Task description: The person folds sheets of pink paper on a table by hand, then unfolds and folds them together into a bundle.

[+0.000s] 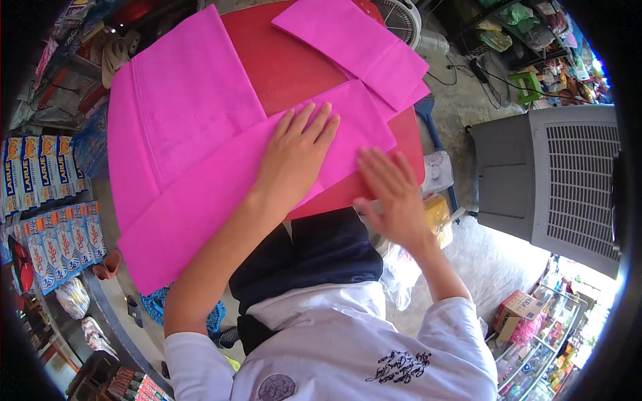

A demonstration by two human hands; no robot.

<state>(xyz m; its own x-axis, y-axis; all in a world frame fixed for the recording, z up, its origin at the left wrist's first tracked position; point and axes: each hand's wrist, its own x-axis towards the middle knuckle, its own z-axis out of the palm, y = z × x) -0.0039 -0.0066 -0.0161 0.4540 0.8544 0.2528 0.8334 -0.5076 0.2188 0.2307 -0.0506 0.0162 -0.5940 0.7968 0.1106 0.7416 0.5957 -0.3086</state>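
A long folded strip of bright pink sheet material (221, 194), paper or cloth, lies slantwise across a red table (261, 53). My left hand (297, 147) rests flat on this strip with its fingers stretched out. Near the strip's right end is my right hand (394, 194), fingers spread and slightly blurred; whether it touches the strip I cannot tell. A wider pink sheet (190, 80) with crease lines covers the table's left side and hangs past its edge. At the far right of the table lie folded pink pieces (354, 43), stacked together.
A grey air cooler (548, 180) stands on the floor to the right. Beer cartons (50, 174) are stacked at the left. Part of a fan (401, 20) shows behind the table. Shelves of goods line both sides, with a cardboard box (518, 311) at lower right.
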